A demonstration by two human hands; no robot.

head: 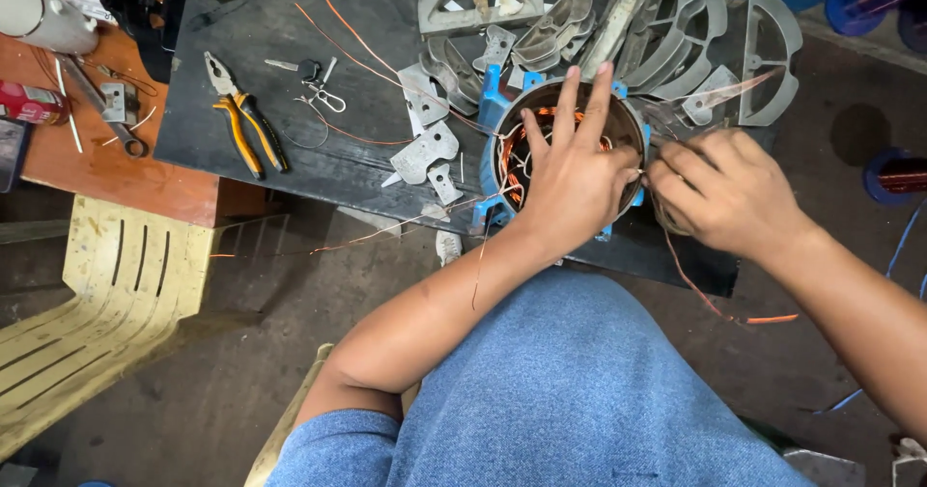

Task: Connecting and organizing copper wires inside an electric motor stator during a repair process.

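So right of centre in the frame there's a motor stator (541,111) sitting on the dark surface (251,159) – round metal shell with blue end pieces, and inside it you can see coils of copper wire (526,144) packed around the bore. The left hand (577,173) is spread flat over the top opening, fingers splayed and pointing up the frame, pressing down on the windings rather than gripping anything. The right hand (719,190) is just beside the shell on its right edge, fingers curled in and pinched – looks like it's got a strand of the wire, though I can't really make out what's between the fingertips.

My guess on handling: the shell is heavy and stiff, so hold it by the outer casing or the blue parts. The wire is the fussy bit – thin, springy, kinks easily and the enamel coat scratches, so go gentle there.

Upper middle and right of the frame there's a pile of grey metal formers (618,33), and pliers with orange handles (246,125) lie to the left, well apart from both hands
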